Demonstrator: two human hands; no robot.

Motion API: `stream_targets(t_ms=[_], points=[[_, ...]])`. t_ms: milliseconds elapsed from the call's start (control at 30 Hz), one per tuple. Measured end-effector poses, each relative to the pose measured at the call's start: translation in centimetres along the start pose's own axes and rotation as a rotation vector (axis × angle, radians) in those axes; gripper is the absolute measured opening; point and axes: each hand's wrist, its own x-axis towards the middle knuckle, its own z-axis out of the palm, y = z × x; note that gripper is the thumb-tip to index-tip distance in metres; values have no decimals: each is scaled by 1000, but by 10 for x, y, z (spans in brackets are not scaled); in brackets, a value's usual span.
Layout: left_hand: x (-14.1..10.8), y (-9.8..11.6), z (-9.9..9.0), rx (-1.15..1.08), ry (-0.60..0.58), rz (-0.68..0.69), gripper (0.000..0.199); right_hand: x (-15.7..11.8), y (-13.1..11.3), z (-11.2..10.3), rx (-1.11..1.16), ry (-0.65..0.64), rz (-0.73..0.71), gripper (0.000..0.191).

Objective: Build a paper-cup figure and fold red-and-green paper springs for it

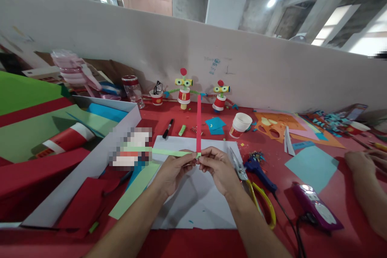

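My left hand [177,171] and my right hand [218,169] meet over a white sheet [193,213], pinching the crossed ends of two paper strips. The red paper strip [198,125] points straight away from me. The light green paper strip [169,152] runs off to the left. A small green folded square shows where they cross, between my fingertips. Scissors with yellow handles [254,191] lie beside my right forearm, with a blue glue gun [261,173] just past them. Parts of both strips are hidden behind my fingers.
Two paper-cup figures [184,96] stand against the white partition. Stacked paper cups [241,124], blue paper squares [215,125] and a black marker [168,128] lie beyond the sheet. A white box [90,161] of coloured paper is left. Another person's arm [364,181] rests at right, near a purple device [317,207].
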Motion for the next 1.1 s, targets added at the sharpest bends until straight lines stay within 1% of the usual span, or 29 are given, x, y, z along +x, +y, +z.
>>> stream_targets(t_ms=[100, 200, 267, 333, 467, 600, 767, 833, 967, 1100], points=[[1, 0, -2, 45, 68, -3, 15, 0, 2, 0, 26, -18, 13, 19], [1, 1, -2, 95, 80, 4, 15, 1, 4, 0, 37, -45, 41, 25], [0, 2, -1, 114, 89, 12, 16, 2, 5, 1, 37, -43, 50, 22], [0, 3, 1, 97, 121, -6, 16, 3, 7, 1, 40, -25, 51, 21], [3, 2, 3, 23, 180, -75, 16, 5, 9, 0, 57, 10, 75, 24], [1, 5, 7, 9, 213, -25, 14, 6, 10, -1, 76, 0, 82, 24], [-7, 12, 17, 49, 206, -3, 14, 7, 12, -1, 64, 5, 58, 17], [-7, 10, 17, 50, 240, 7, 16, 7, 12, 0, 63, 4, 57, 16], [-2, -2, 11, 48, 294, 56, 17, 7, 11, 1, 88, 26, 69, 14], [0, -9, 7, 62, 267, 95, 21, 7, 11, 3, 102, 29, 52, 15]])
